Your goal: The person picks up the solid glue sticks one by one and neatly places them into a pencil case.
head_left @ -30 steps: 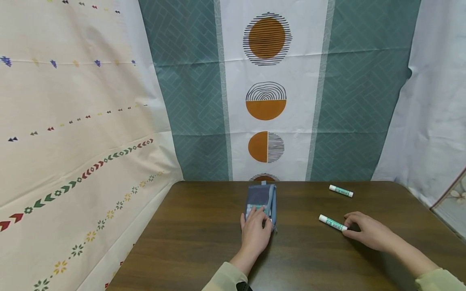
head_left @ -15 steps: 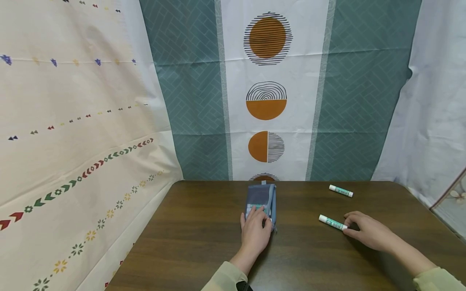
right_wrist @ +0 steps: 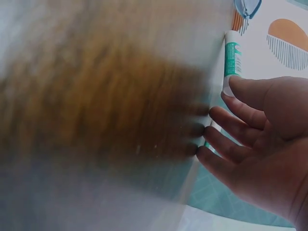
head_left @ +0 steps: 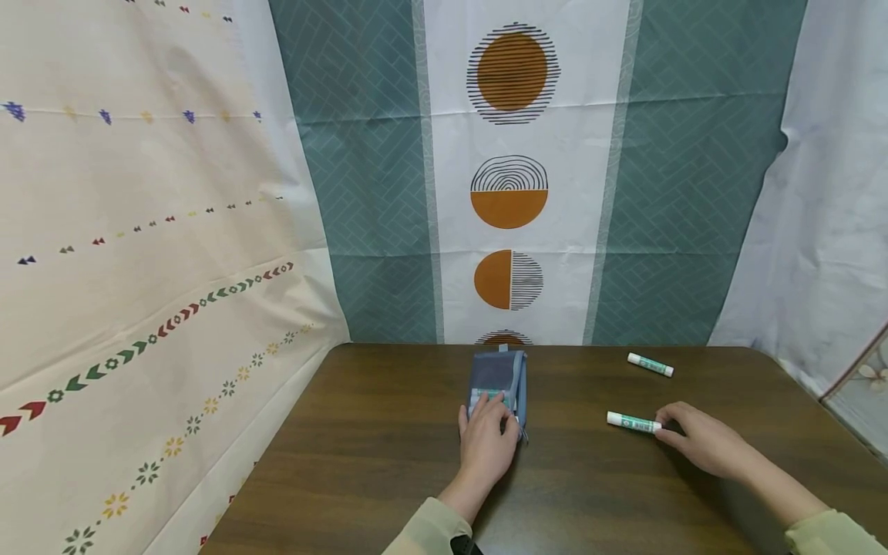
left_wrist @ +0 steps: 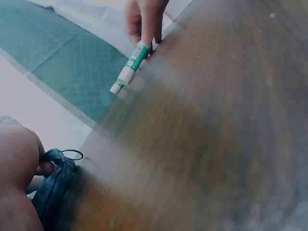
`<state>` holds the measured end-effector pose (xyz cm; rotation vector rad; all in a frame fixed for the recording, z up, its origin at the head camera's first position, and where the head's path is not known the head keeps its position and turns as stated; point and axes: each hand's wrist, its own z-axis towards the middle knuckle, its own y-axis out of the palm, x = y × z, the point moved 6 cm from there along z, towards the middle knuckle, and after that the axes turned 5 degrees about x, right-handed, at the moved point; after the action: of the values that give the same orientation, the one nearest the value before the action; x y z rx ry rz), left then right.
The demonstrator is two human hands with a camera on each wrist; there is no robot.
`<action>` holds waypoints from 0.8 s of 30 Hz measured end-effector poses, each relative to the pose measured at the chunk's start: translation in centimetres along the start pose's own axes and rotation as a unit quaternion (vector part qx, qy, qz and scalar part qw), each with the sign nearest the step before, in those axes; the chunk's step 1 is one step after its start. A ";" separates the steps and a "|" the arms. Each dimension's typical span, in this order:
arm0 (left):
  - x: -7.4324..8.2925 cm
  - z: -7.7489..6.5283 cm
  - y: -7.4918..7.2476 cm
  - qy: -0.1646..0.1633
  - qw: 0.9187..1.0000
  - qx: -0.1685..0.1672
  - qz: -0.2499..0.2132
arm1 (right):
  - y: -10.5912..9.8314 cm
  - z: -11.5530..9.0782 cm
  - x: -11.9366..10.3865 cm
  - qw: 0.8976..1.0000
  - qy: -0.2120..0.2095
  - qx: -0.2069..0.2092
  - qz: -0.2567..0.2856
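A grey-blue zip pencil case [head_left: 494, 371] with a see-through mesh front lies near the far edge of the table, a green-labelled tube showing inside it. My left hand [head_left: 488, 447] holds its near end, and the left wrist view shows the thumb and fingers at the case's zipped edge [left_wrist: 57, 185]. On the right, my right hand [head_left: 704, 439] pinches the right end of a white glue stick [head_left: 634, 422] with a green label between thumb and index finger. The other fingers of that hand are spread, their tips close to the table in the right wrist view.
A second glue stick [head_left: 650, 364] lies farther back on the right, near the far edge of the brown wooden table [head_left: 347, 462]. Patterned curtains [head_left: 375, 193] hang behind the table and along both sides.
The held glue stick has turned slightly, its free left end swinging a little toward me so it lies nearer level. The left hand and pencil case have stayed put.
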<state>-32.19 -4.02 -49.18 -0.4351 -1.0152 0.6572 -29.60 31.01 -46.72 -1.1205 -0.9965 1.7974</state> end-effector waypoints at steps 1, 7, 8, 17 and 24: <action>0.0 0.0 0.0 0.001 1.000 0.001 0.001 | 0.0 0.0 0.0 1.000 0.002 -0.001 0.001; 0.1 0.0 0.0 0.005 1.000 0.007 0.002 | 0.1 0.2 0.3 1.000 0.018 -0.017 0.009; 0.1 0.0 -0.1 0.006 1.000 0.008 0.001 | 0.1 0.3 0.3 1.000 0.020 -0.020 0.011; 0.2 -0.1 -0.3 0.006 1.000 0.005 -0.002 | -0.1 0.6 0.4 0.999 0.031 -0.026 0.028; 0.0 0.0 0.0 0.000 1.000 0.000 0.002 | 0.1 1.1 -0.1 0.998 0.030 -0.028 0.044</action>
<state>-32.21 -3.98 -49.16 -0.4369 -1.0136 0.6602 -30.61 30.63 -46.40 -1.2619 -0.9807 1.8039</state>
